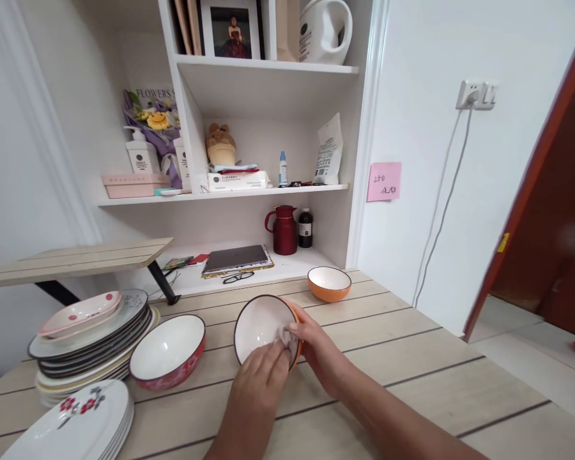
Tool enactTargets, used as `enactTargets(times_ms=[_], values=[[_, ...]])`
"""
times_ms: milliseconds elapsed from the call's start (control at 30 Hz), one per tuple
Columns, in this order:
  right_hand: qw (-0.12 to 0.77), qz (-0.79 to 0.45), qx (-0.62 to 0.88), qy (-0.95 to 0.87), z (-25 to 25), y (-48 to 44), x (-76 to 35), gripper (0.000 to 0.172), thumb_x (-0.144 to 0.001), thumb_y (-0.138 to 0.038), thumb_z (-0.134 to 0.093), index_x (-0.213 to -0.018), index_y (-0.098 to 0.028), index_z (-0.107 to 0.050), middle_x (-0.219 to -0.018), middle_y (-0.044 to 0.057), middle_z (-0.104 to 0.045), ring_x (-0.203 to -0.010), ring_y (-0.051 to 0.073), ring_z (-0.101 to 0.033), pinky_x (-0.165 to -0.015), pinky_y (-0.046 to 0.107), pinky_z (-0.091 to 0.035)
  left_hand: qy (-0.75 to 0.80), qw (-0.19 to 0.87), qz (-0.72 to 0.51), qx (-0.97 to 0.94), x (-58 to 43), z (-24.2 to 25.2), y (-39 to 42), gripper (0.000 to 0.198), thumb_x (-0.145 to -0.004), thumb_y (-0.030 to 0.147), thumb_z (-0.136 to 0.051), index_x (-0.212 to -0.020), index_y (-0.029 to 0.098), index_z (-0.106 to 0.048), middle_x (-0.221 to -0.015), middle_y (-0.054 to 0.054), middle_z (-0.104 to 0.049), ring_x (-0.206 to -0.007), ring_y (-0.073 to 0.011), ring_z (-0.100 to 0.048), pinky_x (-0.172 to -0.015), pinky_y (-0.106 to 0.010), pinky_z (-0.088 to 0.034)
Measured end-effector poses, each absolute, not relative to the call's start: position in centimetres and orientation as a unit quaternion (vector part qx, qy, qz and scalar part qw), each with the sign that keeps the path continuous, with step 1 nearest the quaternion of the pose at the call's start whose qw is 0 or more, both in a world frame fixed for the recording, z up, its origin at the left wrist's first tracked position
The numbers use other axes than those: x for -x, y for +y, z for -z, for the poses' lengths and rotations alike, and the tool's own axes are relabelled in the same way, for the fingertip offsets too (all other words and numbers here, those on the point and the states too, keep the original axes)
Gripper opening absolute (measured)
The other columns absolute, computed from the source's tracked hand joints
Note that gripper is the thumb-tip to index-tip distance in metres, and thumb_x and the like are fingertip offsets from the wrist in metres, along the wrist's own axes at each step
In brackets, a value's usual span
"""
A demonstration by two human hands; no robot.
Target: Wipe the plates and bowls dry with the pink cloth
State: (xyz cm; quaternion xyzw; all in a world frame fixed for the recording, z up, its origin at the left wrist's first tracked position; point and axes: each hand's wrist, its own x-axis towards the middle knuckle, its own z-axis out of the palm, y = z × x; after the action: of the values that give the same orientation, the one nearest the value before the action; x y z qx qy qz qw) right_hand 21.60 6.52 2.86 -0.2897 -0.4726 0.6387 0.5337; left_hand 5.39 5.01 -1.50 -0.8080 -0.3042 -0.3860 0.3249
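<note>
An orange bowl with a white inside is tilted up off the wooden table, its opening facing me. My right hand grips its right rim, thumb at the edge and fingers behind it. My left hand reaches into the bowl and presses a greyish cloth against its inner wall. Left of the hands rests a red patterned bowl. Behind them, to the right, a smaller-looking orange bowl stands upright.
Stacked plates with a pink-dotted dish on top stand at the left. Flower-patterned plates are piled in front. A wooden riser, a laptop, glasses and a red jug are farther back.
</note>
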Motion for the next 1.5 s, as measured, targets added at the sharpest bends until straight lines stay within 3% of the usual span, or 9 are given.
enactTargets(times_ms=[233, 367, 633, 700, 800, 967, 1200, 1367, 1500], values=[[0.426, -0.647, 0.33, -0.539, -4.8, 7.3, -25.0, 0.045, -0.08, -0.037, -0.061, -0.124, -0.031, -0.062, -0.094, 0.001, -0.069, -0.085, 0.022, -0.059, -0.076, 0.034, -0.042, -0.247, 0.309, 0.355, 0.847, -5.4, 1.1, 4.9, 0.027, -0.095, 0.008, -0.043, -0.103, 0.019, -0.066, -0.11, -0.004, -0.073, -0.106, -0.0178, -0.066, -0.101, -0.04, -0.05], [0.407, -0.658, 0.328, -0.542, -4.7, 7.1, -25.2, 0.047, -0.08, -0.039, -0.063, -0.126, -0.031, -0.061, -0.098, 0.002, -0.07, -0.091, 0.024, -0.06, -0.08, 0.036, -0.043, -0.254, 0.316, 0.357, 0.841, -5.5, 1.1, 4.5, 0.024, -0.095, 0.008, -0.045, -0.1, 0.018, -0.066, -0.108, -0.004, -0.073, -0.102, -0.0184, -0.067, -0.096, -0.04, -0.053], [0.507, -0.717, 0.212, -0.429, -2.4, 4.7, -20.8, 0.1, -0.065, -0.024, -0.083, -0.148, -0.041, -0.029, -0.121, 0.001, -0.065, -0.11, 0.023, -0.059, -0.102, 0.039, -0.038, -0.336, 0.361, 0.379, 0.783, -5.1, 2.0, 4.7, 0.028, -0.097, 0.011, -0.042, -0.112, 0.015, -0.065, -0.113, -0.008, -0.073, -0.101, -0.0225, -0.069, -0.087, -0.042, -0.056], [0.528, -0.714, 0.197, -0.416, -1.9, 4.4, -19.6, 0.104, -0.064, -0.022, -0.083, -0.149, -0.042, -0.027, -0.125, 0.0, -0.062, -0.115, 0.022, -0.057, -0.105, 0.038, -0.036, -0.345, 0.366, 0.384, 0.774, -5.0, 2.0, 4.7, 0.029, -0.097, 0.01, -0.04, -0.113, 0.012, -0.064, -0.113, -0.009, -0.073, -0.101, -0.0223, -0.069, -0.086, -0.041, -0.056], [0.558, -0.696, 0.219, -0.395, -1.4, 4.5, -18.4, 0.094, -0.071, -0.028, -0.077, -0.149, -0.041, -0.026, -0.116, 0.001, -0.064, -0.111, 0.022, -0.058, -0.1, 0.037, -0.04, -0.344, 0.346, 0.4, 0.776, -5.2, 1.9, 4.8, 0.031, -0.097, 0.012, -0.038, -0.115, 0.011, -0.063, -0.112, -0.01, -0.073, -0.102, -0.0216, -0.069, -0.087, -0.039, -0.056], [0.566, -0.668, 0.3, -0.378, -1.3, 5.6, -18.2, 0.081, -0.073, -0.033, -0.067, -0.147, -0.036, -0.032, -0.085, -0.001, -0.064, -0.08, 0.021, -0.061, -0.07, 0.031, -0.046, -0.332, 0.305, 0.39, 0.803, -5.6, 2.0, 5.0, 0.031, -0.099, 0.015, -0.039, -0.12, 0.015, -0.061, -0.114, -0.009, -0.073, -0.102, -0.02, -0.07, -0.086, -0.037, -0.057], [0.549, -0.65, 0.344, -0.398, -2.8, 6.5, -21.5, 0.052, -0.074, -0.036, -0.063, -0.126, -0.029, -0.058, -0.091, 0.001, -0.07, -0.086, 0.023, -0.061, -0.076, 0.031, -0.046, -0.265, 0.306, 0.337, 0.85, -5.7, 1.9, 5.4, 0.033, -0.099, 0.013, -0.036, -0.119, 0.018, -0.061, -0.12, -0.005, -0.07, -0.109, -0.0174, -0.066, -0.093, -0.035, -0.054], [0.465, -0.637, 0.404, -0.463, -4.1, 6.8, -24.3, 0.053, -0.075, -0.033, -0.063, -0.128, -0.031, -0.059, -0.101, -0.001, -0.073, -0.093, 0.023, -0.061, -0.081, 0.032, -0.042, -0.232, 0.326, 0.373, 0.837, -6.1, 1.8, 5.1, 0.029, -0.098, 0.011, -0.039, -0.103, 0.019, -0.066, -0.111, -0.003, -0.072, -0.108, -0.0167, -0.064, -0.103, -0.039, -0.047], [0.431, -0.666, 0.374, -0.481, -4.1, 6.7, -25.2, 0.061, -0.076, -0.034, -0.066, -0.136, -0.033, -0.053, -0.102, 0.0, -0.072, -0.094, 0.024, -0.061, -0.086, 0.036, -0.04, -0.238, 0.35, 0.357, 0.833, -6.2, 1.7, 4.4, 0.026, -0.096, 0.01, -0.042, -0.101, 0.017, -0.067, -0.113, -0.005, -0.072, -0.108, -0.0193, -0.065, -0.097, -0.039, -0.05]])
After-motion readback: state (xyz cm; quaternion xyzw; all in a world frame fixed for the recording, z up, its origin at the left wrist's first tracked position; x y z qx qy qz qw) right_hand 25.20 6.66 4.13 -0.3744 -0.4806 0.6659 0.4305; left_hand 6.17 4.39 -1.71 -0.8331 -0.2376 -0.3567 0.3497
